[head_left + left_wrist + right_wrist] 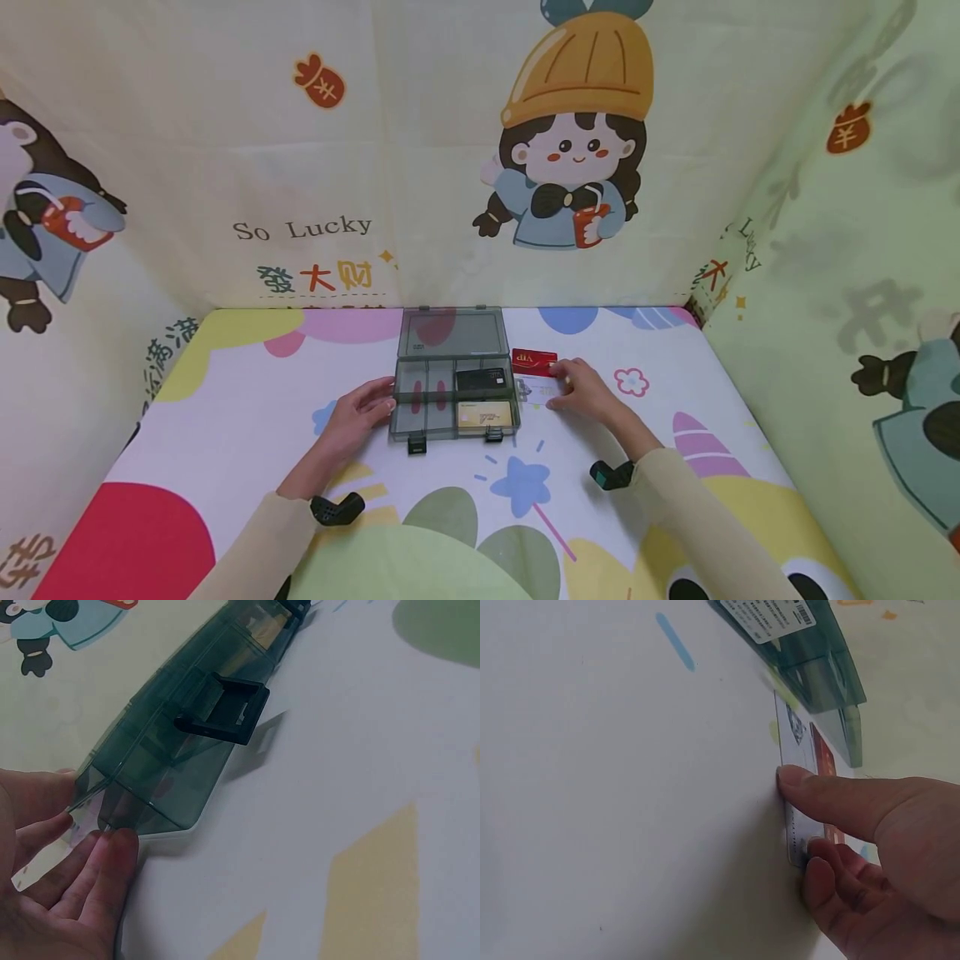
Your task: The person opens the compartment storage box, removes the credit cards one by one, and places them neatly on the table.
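Note:
A clear grey-green plastic case [454, 398] lies with its lid [453, 332] raised toward the back wall. Its inside is divided into compartments; a black card [480, 380] and a gold card [483, 415] lie in the right-hand ones. My left hand [362, 410] holds the case by its left side wall, thumb at the rim in the left wrist view. To the right of the case, my right hand [588, 390] pinches a white printed card [798, 780] at its edges, thumb on the near edge. A red VIP card [534, 362] lies just behind the white one, close to my fingertips.
Two black latches, the left one [417, 445] and the right one [493, 435], stick out from the case's front. A colourful printed cloth [247, 442] covers the table. Cartoon-printed cloth walls [435, 167] stand behind and at both sides.

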`<state>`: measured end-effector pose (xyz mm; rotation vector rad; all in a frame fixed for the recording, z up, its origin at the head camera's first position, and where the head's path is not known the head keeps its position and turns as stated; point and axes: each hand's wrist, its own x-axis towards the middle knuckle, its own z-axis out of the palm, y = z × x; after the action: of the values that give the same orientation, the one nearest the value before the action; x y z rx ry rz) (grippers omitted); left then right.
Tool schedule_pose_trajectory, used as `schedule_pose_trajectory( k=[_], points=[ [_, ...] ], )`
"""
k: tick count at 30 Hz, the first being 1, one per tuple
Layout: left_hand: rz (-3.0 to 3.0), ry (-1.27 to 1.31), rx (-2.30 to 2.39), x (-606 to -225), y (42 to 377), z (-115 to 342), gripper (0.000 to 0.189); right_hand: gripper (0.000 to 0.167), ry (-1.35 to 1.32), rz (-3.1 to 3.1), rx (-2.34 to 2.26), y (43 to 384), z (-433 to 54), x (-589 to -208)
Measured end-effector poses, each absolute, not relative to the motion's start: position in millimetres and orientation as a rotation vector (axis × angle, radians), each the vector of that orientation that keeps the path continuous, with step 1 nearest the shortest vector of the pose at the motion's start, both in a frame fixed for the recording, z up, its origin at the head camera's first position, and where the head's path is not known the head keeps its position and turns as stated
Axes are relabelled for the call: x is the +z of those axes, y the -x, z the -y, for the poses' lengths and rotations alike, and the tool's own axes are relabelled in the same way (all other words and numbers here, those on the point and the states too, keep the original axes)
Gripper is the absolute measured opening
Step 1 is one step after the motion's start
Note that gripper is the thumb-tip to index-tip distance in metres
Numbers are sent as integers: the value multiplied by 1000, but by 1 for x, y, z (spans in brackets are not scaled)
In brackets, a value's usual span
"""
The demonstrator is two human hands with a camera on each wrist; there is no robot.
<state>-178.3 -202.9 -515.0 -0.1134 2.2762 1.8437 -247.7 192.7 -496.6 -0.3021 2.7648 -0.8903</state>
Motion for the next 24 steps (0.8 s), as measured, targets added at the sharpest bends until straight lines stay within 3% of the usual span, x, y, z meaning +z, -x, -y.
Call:
schedule_pose_trajectory(
  k=[5,24],
  points=[
    [-2283,110,1840,-515,177,203,52,66,370,-2758,-874,248,-190,-496],
    [-2240,151,1880,-515,178,202,51,63,472,-2721,-618,264,-195,-482]
  ],
)
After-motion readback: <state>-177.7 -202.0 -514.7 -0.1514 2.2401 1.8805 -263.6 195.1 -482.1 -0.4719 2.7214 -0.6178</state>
